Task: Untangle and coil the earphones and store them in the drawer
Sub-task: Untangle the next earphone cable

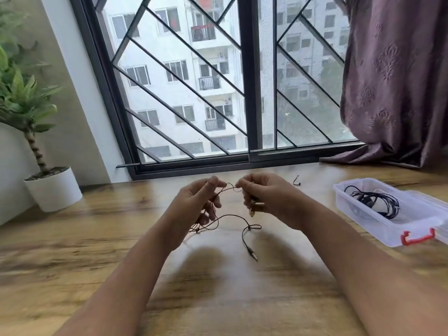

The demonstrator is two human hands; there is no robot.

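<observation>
Dark earphones [228,215] hang between both hands above the wooden surface [218,287]; left hand [197,202] and right hand [263,198] each pinch the cable with closed fingers, probably to pull a knot apart.

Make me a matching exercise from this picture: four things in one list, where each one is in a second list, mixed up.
Things:
1 tangled earphone cable
2 jack plug
3 black earphones
4 potted plant

Places:
A in the clear box
B far left, in a white pot
C pinched between left hand and right hand
D loose end, nearer the person than the hands

Pairs: 1-C, 2-D, 3-A, 4-B
</observation>
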